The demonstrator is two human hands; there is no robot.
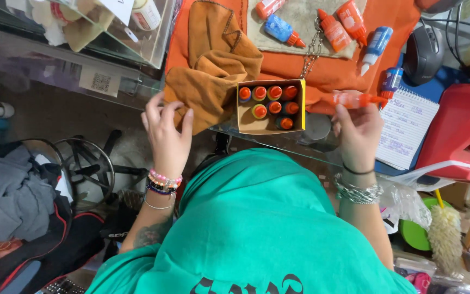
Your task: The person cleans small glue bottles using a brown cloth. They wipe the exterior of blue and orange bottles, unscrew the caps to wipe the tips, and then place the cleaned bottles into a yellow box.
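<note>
A small open cardboard box [246, 123] stands at the near edge of the glass table, holding several bottles with orange caps upright. My right hand [358, 132] holds a small orange bottle [353, 99] sideways, just right of the box. My left hand [167, 129] rests on a brown-orange cloth [213, 65] left of the box, fingers curled on its folds. More loose orange and blue bottles [335, 31] lie on a beige cloth farther back.
A clear plastic bin [137, 46] stands at the back left. A notepad [406, 128], a computer mouse [423, 53] and a red object [455, 130] are at the right. A chain [311, 54] lies behind the box. Clothes are piled on the floor at left.
</note>
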